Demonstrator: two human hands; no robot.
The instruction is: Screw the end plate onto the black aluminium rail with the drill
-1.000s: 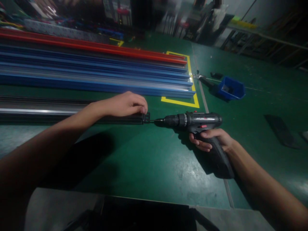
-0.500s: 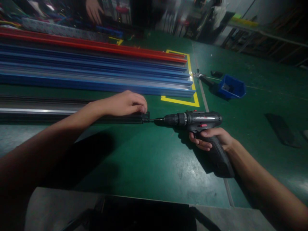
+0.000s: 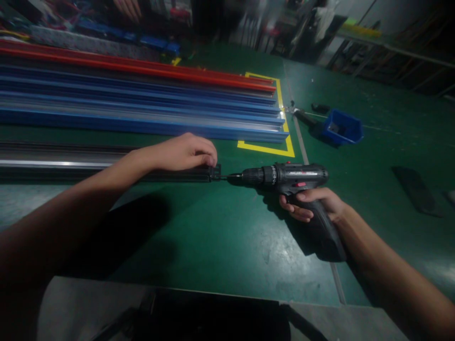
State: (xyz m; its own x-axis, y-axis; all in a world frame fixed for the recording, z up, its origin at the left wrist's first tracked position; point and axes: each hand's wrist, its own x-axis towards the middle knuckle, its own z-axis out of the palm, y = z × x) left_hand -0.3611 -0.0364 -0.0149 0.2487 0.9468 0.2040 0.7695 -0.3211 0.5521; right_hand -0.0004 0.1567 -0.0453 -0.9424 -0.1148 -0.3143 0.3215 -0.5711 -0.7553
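- Cordless drill (image 3: pixel 304 174), black with small red switches: right of centre in the frame, its chuck pointing left and its handle slanting toward the lower right.
- Right hand (image 3: pixel 314 204): fingers clamped around the upper part of the drill's handle, just below the body.
- Driver bit (image 3: pixel 232 176): runs left from the chuck to the small end piece; the exact contact is too small to make out.
- Black end piece (image 3: pixel 216 172): at the end of the rail, near the centre of the frame.
- Black rail (image 3: pixel 174 177): stretches from the left edge to the centre, with a bright strip along it.
- Left hand (image 3: pixel 186 152): over the rail's end, fingers curled, thumb close to the end piece; I cannot tell whether they pinch it.
- Blue rails (image 3: pixel 149 112) and a red rail (image 3: pixel 152 67): side by side across the upper left, their ends within yellow tape (image 3: pixel 266 149).
- Blue bin (image 3: pixel 343 129): upper right, small dark things inside.
- Green bench (image 3: pixel 220 241): beneath all these.
- Another person's hand (image 3: pixel 128 8): blurred, at the top left.
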